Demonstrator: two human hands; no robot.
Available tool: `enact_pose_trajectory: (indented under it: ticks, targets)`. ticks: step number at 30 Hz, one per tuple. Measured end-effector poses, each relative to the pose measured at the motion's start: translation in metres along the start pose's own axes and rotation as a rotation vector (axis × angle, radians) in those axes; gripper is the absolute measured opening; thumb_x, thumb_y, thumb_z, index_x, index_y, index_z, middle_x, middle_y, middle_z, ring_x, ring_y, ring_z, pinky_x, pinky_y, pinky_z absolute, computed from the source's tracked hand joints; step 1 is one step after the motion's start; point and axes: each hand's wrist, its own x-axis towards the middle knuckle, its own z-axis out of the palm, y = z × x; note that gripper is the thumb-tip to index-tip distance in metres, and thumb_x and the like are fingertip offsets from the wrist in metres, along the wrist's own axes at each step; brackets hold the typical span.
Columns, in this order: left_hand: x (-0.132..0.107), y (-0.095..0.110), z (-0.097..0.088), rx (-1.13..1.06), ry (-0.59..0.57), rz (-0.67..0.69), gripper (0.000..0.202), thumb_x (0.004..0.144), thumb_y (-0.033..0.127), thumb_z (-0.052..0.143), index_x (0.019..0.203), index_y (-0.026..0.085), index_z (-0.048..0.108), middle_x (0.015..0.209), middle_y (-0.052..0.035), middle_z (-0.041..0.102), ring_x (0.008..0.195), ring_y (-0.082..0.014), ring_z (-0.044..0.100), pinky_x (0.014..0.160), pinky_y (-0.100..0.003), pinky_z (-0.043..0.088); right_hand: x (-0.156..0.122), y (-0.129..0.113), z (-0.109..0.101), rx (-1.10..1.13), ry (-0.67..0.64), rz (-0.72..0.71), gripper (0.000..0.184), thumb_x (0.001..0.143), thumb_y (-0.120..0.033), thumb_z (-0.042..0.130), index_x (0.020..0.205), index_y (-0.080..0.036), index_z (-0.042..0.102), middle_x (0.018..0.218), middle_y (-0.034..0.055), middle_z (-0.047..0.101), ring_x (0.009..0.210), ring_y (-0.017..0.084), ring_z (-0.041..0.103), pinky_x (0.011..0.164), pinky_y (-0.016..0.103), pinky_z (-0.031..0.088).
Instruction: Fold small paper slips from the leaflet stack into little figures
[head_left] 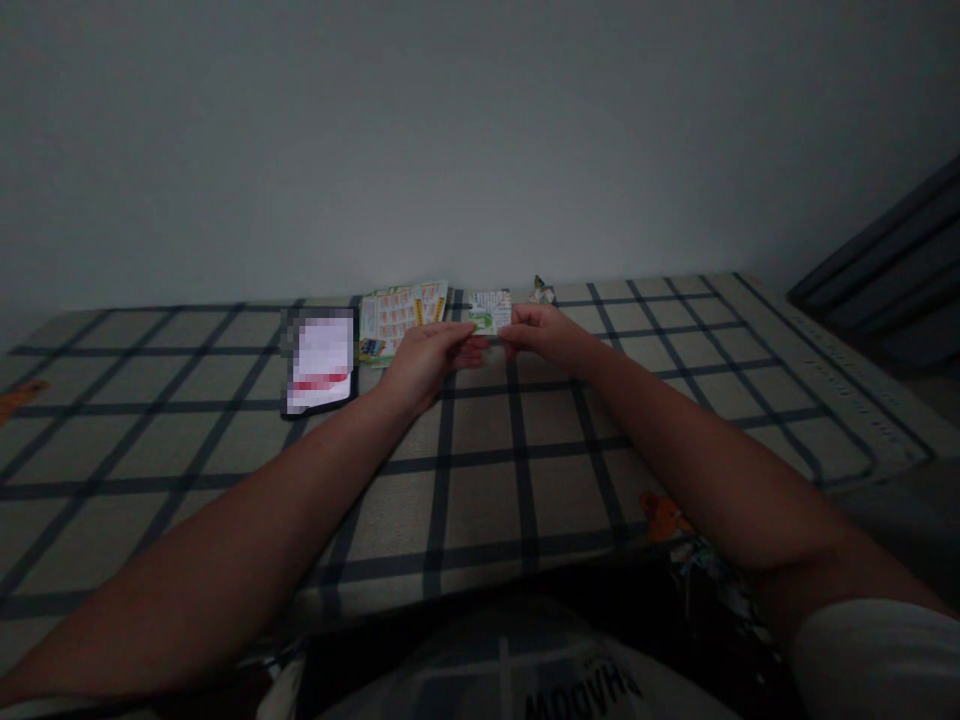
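Observation:
A small green and white printed card (491, 308) is held up between my two hands, above the checked cloth. My left hand (435, 358) pinches its lower left corner between thumb and fingers. At the card's lower right edge, my right hand (538, 330) grips it with thumb and forefinger. The print on the card is too small to read. Just left of my left hand lies a stack of colourful printed sheets (401, 312). Behind my right hand sits a small crumpled-looking scrap (541, 292), partly hidden.
A dark-framed device with a lit, partly blurred screen (322, 360) lies left of the sheets. The checked tablecloth (480, 480) covers the surface up to a plain wall (480, 140). Dark slatted material (892, 270) stands at the far right.

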Motion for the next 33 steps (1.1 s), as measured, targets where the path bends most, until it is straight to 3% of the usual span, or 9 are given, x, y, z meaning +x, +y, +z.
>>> enact_pose_trajectory:
  ticks: [9, 14, 18, 22, 27, 33]
  targets:
    - [-0.002, -0.004, -0.003, 0.181, -0.075, 0.074, 0.032, 0.067, 0.045, 0.087, 0.073, 0.017, 0.074, 0.075, -0.0029, 0.070, 0.066, -0.0134, 0.062, 0.060, -0.025, 0.051, -0.004, -0.003, -0.002, 0.001, -0.200, 0.051, 0.014, 0.084, -0.029, 0.066, 0.077, -0.019, 0.059, 0.069, -0.0013, 0.067, 0.063, 0.012, 0.057, 0.062, 0.025, 0.044]
    - [-0.001, -0.004, -0.005, 0.255, -0.018, 0.137, 0.038, 0.068, 0.051, 0.087, 0.064, 0.017, 0.071, 0.061, -0.0014, 0.063, 0.058, -0.0116, 0.054, 0.054, -0.024, 0.041, -0.001, 0.003, -0.001, -0.039, -0.121, 0.014, 0.028, 0.085, -0.036, 0.067, 0.069, -0.020, 0.051, 0.063, -0.0013, 0.063, 0.059, 0.011, 0.052, 0.057, 0.024, 0.037]
    - [0.005, -0.008, -0.009, 0.166, 0.002, 0.132, 0.040, 0.067, 0.053, 0.088, 0.065, 0.017, 0.071, 0.066, -0.0027, 0.066, 0.060, -0.0117, 0.055, 0.056, -0.024, 0.042, 0.001, 0.005, 0.000, -0.065, -0.046, -0.033, 0.033, 0.086, -0.047, 0.069, 0.074, -0.018, 0.060, 0.064, -0.0012, 0.063, 0.062, 0.012, 0.054, 0.059, 0.025, 0.039]
    - [0.006, -0.009, -0.007, 0.166, 0.037, 0.163, 0.047, 0.071, 0.060, 0.084, 0.061, 0.017, 0.069, 0.061, -0.0018, 0.062, 0.056, -0.0109, 0.053, 0.053, -0.024, 0.041, 0.003, 0.006, -0.001, -0.011, 0.017, -0.033, 0.029, 0.085, -0.043, 0.072, 0.078, -0.017, 0.061, 0.065, -0.0010, 0.063, 0.063, 0.011, 0.057, 0.060, 0.024, 0.042]
    - [0.004, -0.008, -0.006, 0.203, -0.003, 0.184, 0.047, 0.076, 0.061, 0.080, 0.063, 0.017, 0.071, 0.065, -0.0033, 0.064, 0.060, -0.0120, 0.056, 0.055, -0.025, 0.043, 0.002, 0.008, -0.001, 0.155, 0.067, -0.007, 0.032, 0.088, -0.046, 0.071, 0.080, -0.018, 0.059, 0.066, -0.0016, 0.064, 0.062, 0.011, 0.061, 0.062, 0.025, 0.050]
    - [0.004, -0.011, -0.007, 0.214, -0.058, 0.163, 0.047, 0.079, 0.062, 0.076, 0.065, 0.017, 0.071, 0.066, -0.0027, 0.063, 0.059, -0.0117, 0.053, 0.054, -0.025, 0.040, 0.001, 0.003, -0.001, 0.047, 0.066, -0.037, 0.044, 0.082, -0.057, 0.076, 0.082, -0.014, 0.070, 0.070, 0.0024, 0.071, 0.065, 0.012, 0.063, 0.064, 0.025, 0.050]
